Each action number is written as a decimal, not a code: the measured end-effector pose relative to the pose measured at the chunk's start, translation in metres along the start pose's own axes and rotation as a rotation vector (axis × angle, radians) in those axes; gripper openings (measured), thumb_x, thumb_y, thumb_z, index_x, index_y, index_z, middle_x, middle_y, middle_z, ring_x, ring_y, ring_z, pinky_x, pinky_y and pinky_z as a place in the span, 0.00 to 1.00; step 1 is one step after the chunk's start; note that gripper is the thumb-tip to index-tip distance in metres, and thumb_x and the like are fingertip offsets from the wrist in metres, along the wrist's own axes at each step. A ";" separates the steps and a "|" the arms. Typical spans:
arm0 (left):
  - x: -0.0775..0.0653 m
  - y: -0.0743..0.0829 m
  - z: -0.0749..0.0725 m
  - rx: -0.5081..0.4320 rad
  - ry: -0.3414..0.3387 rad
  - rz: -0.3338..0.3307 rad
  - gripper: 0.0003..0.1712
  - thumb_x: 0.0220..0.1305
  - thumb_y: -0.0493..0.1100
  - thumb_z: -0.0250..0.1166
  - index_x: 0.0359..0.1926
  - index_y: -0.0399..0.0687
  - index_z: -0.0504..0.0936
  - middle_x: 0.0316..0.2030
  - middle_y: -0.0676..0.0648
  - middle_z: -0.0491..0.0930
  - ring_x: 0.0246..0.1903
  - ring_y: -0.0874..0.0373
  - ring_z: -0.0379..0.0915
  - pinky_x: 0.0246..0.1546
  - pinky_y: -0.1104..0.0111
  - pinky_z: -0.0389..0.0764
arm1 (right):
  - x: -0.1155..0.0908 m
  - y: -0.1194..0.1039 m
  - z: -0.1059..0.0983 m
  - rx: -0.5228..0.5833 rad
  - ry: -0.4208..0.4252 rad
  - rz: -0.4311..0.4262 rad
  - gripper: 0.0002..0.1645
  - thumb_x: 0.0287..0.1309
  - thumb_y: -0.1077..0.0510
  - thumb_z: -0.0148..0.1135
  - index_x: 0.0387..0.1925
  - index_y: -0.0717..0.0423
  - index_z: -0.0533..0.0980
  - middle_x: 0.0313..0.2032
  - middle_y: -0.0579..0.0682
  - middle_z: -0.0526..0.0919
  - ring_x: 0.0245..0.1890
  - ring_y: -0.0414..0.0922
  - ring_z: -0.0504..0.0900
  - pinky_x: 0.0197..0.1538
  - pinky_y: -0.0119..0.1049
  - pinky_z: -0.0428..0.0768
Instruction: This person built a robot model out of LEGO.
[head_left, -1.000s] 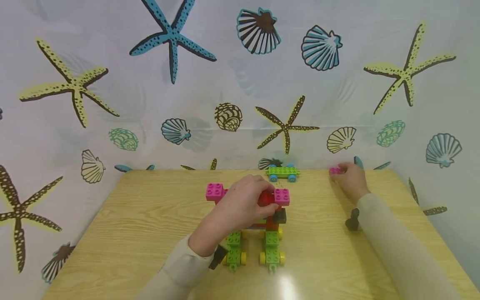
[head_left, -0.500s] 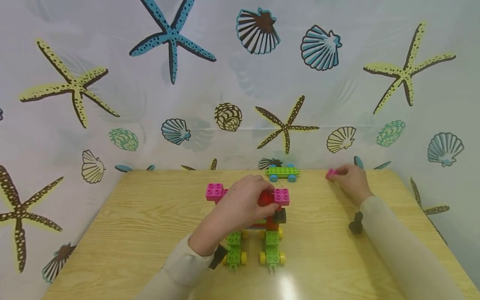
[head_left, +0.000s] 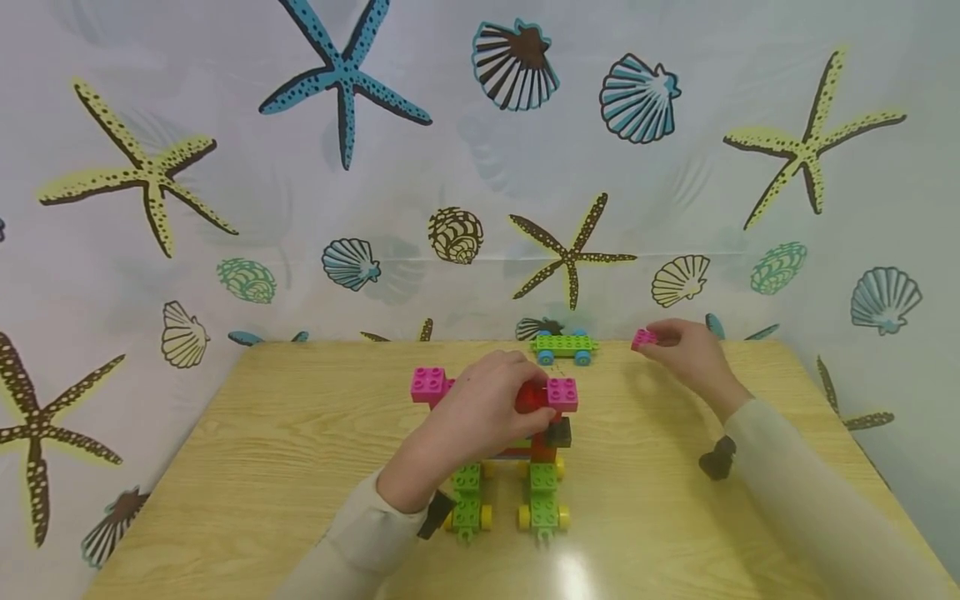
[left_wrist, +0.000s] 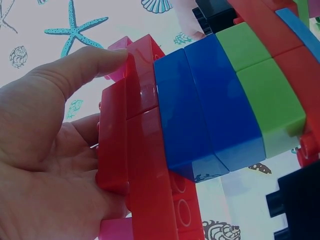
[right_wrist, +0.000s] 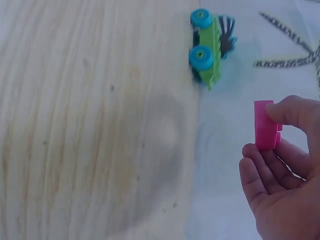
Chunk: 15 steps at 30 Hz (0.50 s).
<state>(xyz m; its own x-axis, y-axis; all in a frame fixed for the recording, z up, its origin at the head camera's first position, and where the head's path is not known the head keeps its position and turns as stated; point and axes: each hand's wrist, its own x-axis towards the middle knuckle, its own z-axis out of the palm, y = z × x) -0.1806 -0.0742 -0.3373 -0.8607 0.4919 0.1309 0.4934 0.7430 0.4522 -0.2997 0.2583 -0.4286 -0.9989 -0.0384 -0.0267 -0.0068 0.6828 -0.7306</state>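
Note:
A brick figure stands on two green bases (head_left: 543, 490) with yellow wheels near the middle of the table. My left hand (head_left: 480, 407) grips its top, with thumb and fingers on the red bricks (left_wrist: 145, 145). Below those, the left wrist view shows blue bricks (left_wrist: 205, 105) and light green ones (left_wrist: 267, 87). Pink bricks (head_left: 562, 393) stick out on both sides of the top, and a black brick (head_left: 558, 432) juts out at the right. Over the table's back right, my right hand (head_left: 688, 357) pinches a small pink brick (right_wrist: 266, 125) between thumb and fingers.
A green wheeled car base (head_left: 564, 346) with blue wheels stands at the table's back edge, left of the right hand. Behind the wooden table (head_left: 300, 433) hangs a white sheet (head_left: 420, 167) printed with starfish and shells.
My right hand has lifted slightly and moved left with the pink brick, toward the green car base. The left hand keeps its grip on the figure without moving.

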 end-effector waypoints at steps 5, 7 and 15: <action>0.000 0.000 0.000 -0.002 0.002 0.005 0.19 0.72 0.49 0.79 0.57 0.44 0.91 0.49 0.47 0.90 0.46 0.53 0.79 0.46 0.63 0.87 | -0.017 -0.023 -0.001 -0.015 -0.034 -0.081 0.30 0.76 0.48 0.72 0.69 0.61 0.82 0.62 0.64 0.89 0.62 0.60 0.88 0.67 0.59 0.88; 0.000 0.000 0.000 -0.003 0.004 0.006 0.19 0.71 0.49 0.79 0.57 0.44 0.91 0.49 0.47 0.90 0.46 0.53 0.79 0.46 0.62 0.87 | -0.025 -0.031 0.000 -0.008 -0.048 -0.114 0.28 0.75 0.47 0.73 0.67 0.59 0.83 0.60 0.61 0.90 0.60 0.58 0.89 0.66 0.58 0.89; 0.001 -0.001 0.001 -0.003 0.002 0.012 0.19 0.71 0.49 0.79 0.56 0.44 0.91 0.48 0.48 0.90 0.45 0.54 0.79 0.45 0.63 0.87 | -0.062 -0.064 0.005 0.109 -0.113 -0.221 0.25 0.75 0.47 0.74 0.64 0.55 0.84 0.58 0.56 0.93 0.58 0.54 0.92 0.64 0.54 0.91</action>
<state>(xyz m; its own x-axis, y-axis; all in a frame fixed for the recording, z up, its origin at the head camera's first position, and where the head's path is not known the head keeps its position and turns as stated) -0.1820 -0.0740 -0.3385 -0.8551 0.4998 0.1381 0.5033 0.7360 0.4528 -0.2367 0.2129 -0.3834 -0.9623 -0.2627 0.0701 -0.2126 0.5664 -0.7963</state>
